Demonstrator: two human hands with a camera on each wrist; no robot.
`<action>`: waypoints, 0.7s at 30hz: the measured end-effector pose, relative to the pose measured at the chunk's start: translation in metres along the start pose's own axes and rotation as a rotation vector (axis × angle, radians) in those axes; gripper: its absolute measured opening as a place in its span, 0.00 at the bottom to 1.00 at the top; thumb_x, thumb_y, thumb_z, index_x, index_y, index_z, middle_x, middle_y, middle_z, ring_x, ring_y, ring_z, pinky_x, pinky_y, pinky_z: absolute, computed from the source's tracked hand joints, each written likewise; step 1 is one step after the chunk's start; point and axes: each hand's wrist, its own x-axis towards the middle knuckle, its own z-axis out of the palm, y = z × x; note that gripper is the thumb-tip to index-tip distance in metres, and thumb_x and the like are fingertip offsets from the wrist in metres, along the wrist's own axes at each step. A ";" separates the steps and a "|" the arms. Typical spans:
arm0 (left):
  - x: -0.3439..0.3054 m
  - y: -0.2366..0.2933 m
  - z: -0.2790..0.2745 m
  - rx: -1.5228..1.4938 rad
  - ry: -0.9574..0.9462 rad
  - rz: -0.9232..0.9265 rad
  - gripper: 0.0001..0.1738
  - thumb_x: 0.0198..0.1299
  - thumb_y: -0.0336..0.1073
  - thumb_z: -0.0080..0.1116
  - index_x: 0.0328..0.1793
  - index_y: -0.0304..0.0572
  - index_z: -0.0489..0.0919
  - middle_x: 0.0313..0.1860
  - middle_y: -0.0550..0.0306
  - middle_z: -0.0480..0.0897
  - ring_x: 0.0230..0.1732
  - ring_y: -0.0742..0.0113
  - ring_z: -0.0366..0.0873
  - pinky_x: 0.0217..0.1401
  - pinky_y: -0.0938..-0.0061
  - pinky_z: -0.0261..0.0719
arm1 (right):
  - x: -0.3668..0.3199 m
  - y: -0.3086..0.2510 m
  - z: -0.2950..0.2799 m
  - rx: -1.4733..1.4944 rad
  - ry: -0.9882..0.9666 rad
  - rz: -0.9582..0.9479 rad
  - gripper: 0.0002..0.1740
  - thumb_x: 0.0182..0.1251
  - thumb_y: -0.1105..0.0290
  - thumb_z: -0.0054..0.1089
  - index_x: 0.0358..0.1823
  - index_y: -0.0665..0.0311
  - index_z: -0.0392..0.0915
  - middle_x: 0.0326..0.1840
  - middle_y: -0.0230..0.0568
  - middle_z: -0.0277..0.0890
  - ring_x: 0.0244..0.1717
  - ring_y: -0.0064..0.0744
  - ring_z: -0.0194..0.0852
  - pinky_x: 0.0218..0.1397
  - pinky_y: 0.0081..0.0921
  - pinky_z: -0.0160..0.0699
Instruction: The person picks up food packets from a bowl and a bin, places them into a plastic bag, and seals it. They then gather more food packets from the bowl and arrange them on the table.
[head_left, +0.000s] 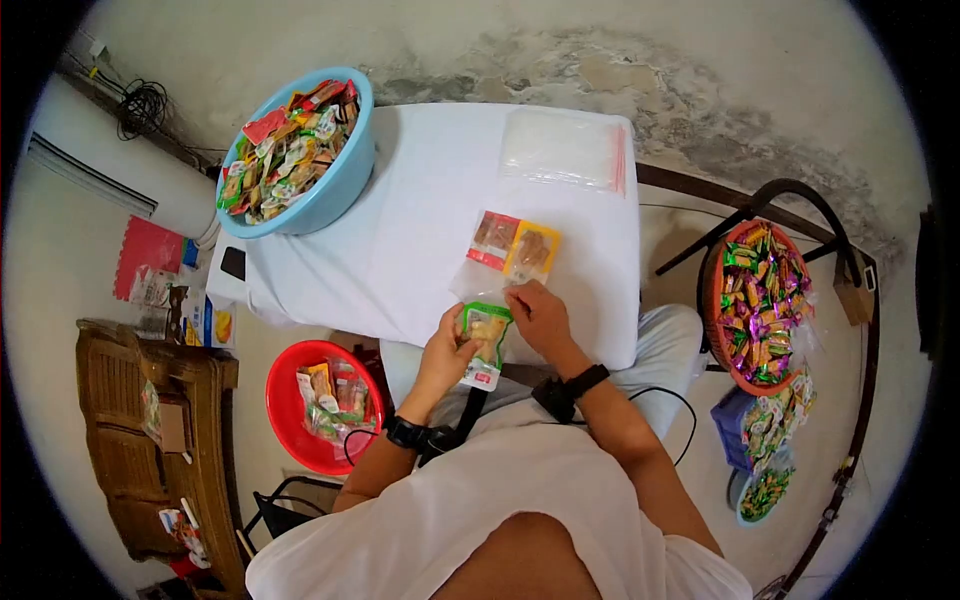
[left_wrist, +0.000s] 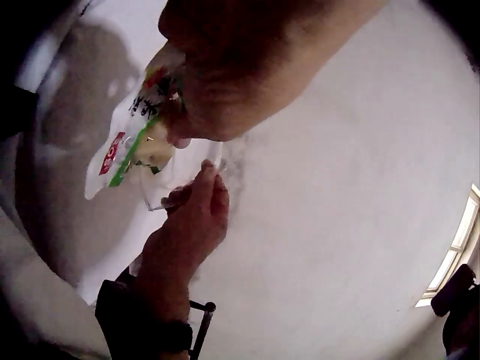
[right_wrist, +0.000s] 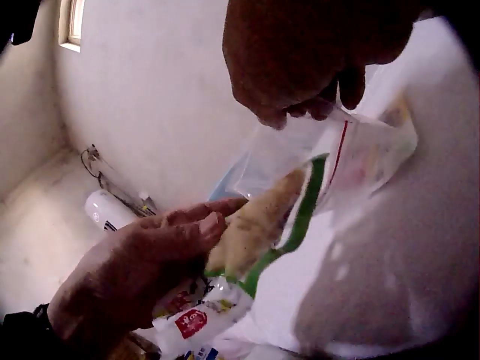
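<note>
The left hand [head_left: 444,352] grips a green-edged food packet [head_left: 487,338] near the table's front edge, thumb over its face. In the right wrist view the same packet [right_wrist: 259,225] lies at the mouth of a clear zip bag [right_wrist: 375,154] with a red line. The right hand [right_wrist: 315,56] pinches the edge of that bag; in the head view the right hand [head_left: 540,320] is just right of the packet. Beyond the hands, a red packet [head_left: 493,240] and a yellow packet [head_left: 533,252] lie side by side on the white cloth.
A blue basin [head_left: 350,175] of packets stands at the table's back left, clear bags [head_left: 562,150] at the back right. A red basin [head_left: 283,420] is below left. Right of the table is an orange basket [head_left: 712,300] of wrapped sweets. A phone [head_left: 233,263] lies at the left edge.
</note>
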 end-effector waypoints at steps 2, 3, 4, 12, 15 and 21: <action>0.000 -0.006 0.002 -0.020 0.011 0.039 0.31 0.55 0.21 0.54 0.64 0.35 0.56 0.43 0.49 0.79 0.41 0.69 0.76 0.44 0.79 0.74 | 0.000 -0.002 0.001 -0.023 -0.063 -0.051 0.07 0.59 0.68 0.54 0.36 0.61 0.77 0.31 0.43 0.73 0.33 0.46 0.74 0.34 0.36 0.74; 0.000 -0.003 0.002 -0.021 0.011 0.039 0.31 0.55 0.21 0.54 0.64 0.35 0.56 0.43 0.49 0.79 0.41 0.69 0.76 0.44 0.79 0.74 | -0.001 -0.002 0.003 -0.023 -0.063 -0.051 0.07 0.59 0.68 0.54 0.36 0.61 0.77 0.31 0.43 0.73 0.33 0.46 0.74 0.34 0.36 0.74; -0.001 0.001 0.003 -0.046 0.025 0.029 0.29 0.56 0.21 0.54 0.63 0.35 0.56 0.44 0.49 0.79 0.42 0.69 0.76 0.44 0.79 0.73 | -0.002 -0.002 0.005 -0.031 -0.071 -0.073 0.07 0.59 0.68 0.54 0.36 0.61 0.77 0.31 0.43 0.73 0.33 0.45 0.74 0.34 0.36 0.74; 0.040 -0.048 0.012 -0.177 -0.010 0.003 0.28 0.55 0.23 0.53 0.64 0.36 0.60 0.44 0.50 0.80 0.43 0.69 0.77 0.43 0.78 0.73 | -0.005 -0.004 0.012 -0.031 -0.094 -0.160 0.06 0.58 0.67 0.54 0.34 0.61 0.76 0.31 0.43 0.73 0.33 0.45 0.74 0.33 0.37 0.73; 0.047 -0.002 0.008 -0.421 -0.099 -0.063 0.33 0.55 0.24 0.53 0.68 0.35 0.58 0.48 0.51 0.78 0.46 0.71 0.74 0.46 0.78 0.72 | -0.008 -0.001 0.015 -0.042 -0.115 -0.160 0.06 0.59 0.67 0.54 0.34 0.60 0.76 0.32 0.43 0.73 0.33 0.45 0.73 0.34 0.37 0.73; 0.088 -0.042 0.036 -0.104 0.038 0.182 0.36 0.53 0.24 0.52 0.70 0.33 0.55 0.64 0.45 0.67 0.63 0.64 0.65 0.62 0.76 0.63 | -0.005 -0.001 0.017 -0.023 -0.049 -0.215 0.06 0.58 0.68 0.56 0.35 0.59 0.76 0.30 0.40 0.72 0.31 0.44 0.73 0.32 0.35 0.72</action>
